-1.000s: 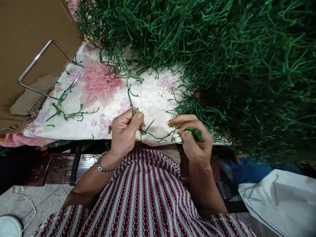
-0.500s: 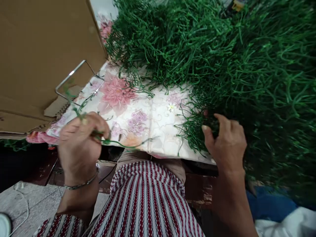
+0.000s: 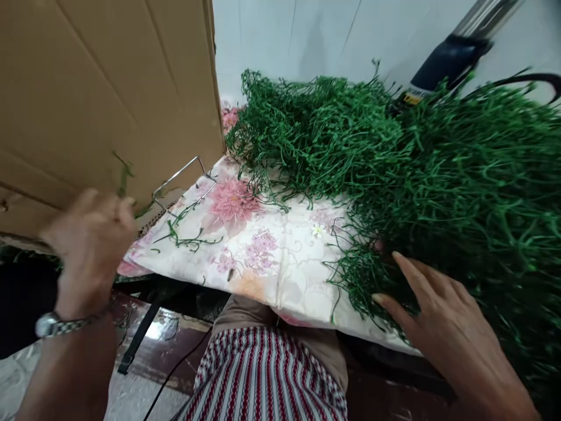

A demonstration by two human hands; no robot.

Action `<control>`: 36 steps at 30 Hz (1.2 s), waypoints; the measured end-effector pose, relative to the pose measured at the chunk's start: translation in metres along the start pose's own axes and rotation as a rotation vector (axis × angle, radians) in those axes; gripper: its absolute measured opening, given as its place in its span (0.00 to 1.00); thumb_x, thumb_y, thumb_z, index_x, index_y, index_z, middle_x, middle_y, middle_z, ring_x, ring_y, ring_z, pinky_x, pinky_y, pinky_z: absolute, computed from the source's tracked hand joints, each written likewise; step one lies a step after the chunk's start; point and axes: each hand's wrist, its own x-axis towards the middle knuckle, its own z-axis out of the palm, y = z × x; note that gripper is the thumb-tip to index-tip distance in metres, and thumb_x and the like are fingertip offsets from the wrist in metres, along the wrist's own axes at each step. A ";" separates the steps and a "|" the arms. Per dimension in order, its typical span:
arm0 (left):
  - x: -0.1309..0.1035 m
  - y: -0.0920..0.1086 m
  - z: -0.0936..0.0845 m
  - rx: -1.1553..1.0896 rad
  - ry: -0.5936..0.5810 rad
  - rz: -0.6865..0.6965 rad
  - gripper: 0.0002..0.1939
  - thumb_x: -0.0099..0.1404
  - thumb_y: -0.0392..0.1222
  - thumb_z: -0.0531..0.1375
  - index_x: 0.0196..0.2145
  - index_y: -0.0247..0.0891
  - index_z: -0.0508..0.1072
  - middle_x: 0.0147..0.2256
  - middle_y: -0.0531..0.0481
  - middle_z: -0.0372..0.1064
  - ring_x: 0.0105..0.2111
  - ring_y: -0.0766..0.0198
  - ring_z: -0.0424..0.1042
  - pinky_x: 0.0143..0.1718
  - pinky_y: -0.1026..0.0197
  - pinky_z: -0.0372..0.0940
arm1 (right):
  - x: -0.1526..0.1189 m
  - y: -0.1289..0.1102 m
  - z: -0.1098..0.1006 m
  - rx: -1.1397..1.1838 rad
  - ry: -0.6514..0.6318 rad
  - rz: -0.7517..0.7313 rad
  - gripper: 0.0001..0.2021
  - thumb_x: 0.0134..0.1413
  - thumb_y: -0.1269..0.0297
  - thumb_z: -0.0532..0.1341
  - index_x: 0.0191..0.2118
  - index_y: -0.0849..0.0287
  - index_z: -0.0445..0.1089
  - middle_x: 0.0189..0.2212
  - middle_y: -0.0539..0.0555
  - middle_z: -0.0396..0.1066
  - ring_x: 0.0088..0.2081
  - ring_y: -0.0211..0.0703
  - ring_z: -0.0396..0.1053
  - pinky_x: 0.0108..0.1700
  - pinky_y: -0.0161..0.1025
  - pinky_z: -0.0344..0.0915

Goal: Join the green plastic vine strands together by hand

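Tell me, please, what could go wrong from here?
The blurred left hand might drop the green stem at its fingers. The open right hand could drag several stems together from the thickly tangled green pile. The loose stems near the metal frame might snag on it.

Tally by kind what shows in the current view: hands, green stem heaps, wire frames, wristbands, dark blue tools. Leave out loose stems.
Left hand and right hand: 2
Green stem heap: 1
Wire frame: 1
Wristband: 1
Dark blue tool: 1
Total: 6
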 end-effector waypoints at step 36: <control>0.025 0.097 0.074 -0.121 -0.688 0.499 0.14 0.63 0.46 0.49 0.32 0.37 0.72 0.29 0.49 0.71 0.29 0.62 0.67 0.31 0.61 0.59 | 0.219 -0.124 0.010 0.647 -0.342 -0.296 0.09 0.50 0.67 0.53 0.29 0.64 0.70 0.20 0.48 0.64 0.23 0.32 0.56 0.26 0.30 0.49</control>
